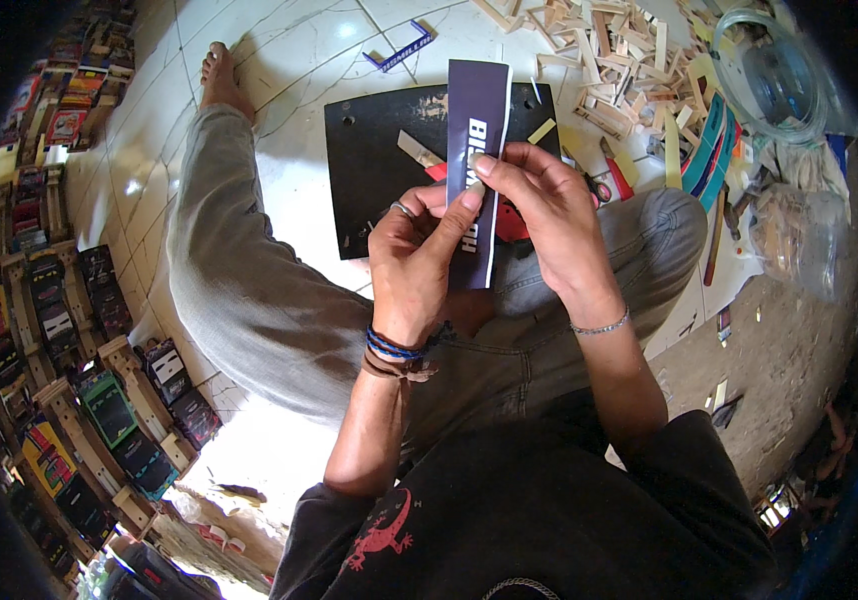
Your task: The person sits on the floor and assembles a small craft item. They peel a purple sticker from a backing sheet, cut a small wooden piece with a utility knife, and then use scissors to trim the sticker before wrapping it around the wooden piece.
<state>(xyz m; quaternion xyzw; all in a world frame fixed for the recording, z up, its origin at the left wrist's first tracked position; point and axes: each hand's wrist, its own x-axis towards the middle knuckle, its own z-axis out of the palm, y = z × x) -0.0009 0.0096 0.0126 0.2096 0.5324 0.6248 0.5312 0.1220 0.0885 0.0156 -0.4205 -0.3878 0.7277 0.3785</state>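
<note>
I hold a long dark purple printed strip upright in front of me with both hands. My left hand grips its lower half, thumb pressed on the strip's middle; a ring and several cord bracelets show on that hand and wrist. My right hand pinches the strip from the right edge, fingertips on its middle. Below the strip lies a black cutting mat on the white tiled floor, with a pale wooden stick and something red on it, partly hidden by my hands.
A heap of short wooden sticks lies at the top. Coiled clear tubing and teal strips sit at the top right. Red-handled scissors rest by my right knee. Rows of finished printed pieces line the left. My left leg stretches across the floor.
</note>
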